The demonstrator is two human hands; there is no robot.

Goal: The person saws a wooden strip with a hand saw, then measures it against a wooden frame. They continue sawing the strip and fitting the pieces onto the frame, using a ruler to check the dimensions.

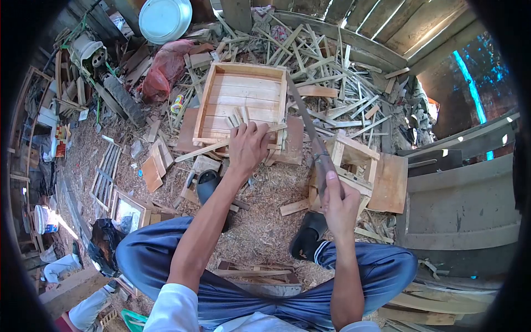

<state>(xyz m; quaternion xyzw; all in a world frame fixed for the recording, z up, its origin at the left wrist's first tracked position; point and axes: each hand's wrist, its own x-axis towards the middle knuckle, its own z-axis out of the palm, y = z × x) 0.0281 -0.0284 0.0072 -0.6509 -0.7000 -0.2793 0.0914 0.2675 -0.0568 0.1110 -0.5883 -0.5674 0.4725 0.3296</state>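
My left hand (247, 146) is closed over a thin wooden strip (204, 149) at the near edge of a shallow wooden tray-like box (206, 105). The strip slants across that edge, its right end near the box's right corner. Short wood pieces (238, 115) stick out beyond my fingers, inside the box. My right hand (338, 202) is wrapped round the handle of a long handsaw (310, 124). The saw's blade points up and left, its tip beside the box's right side. Just right of the saw stands a small wooden frame (357, 152).
Scrap strips (354, 94) are piled behind and right of the box. A red plastic bag (166, 69) and a white basin (165, 21) lie at the back left. Boots (305, 238) rest on the shavings. Part of another person (88, 310) shows at the lower left.
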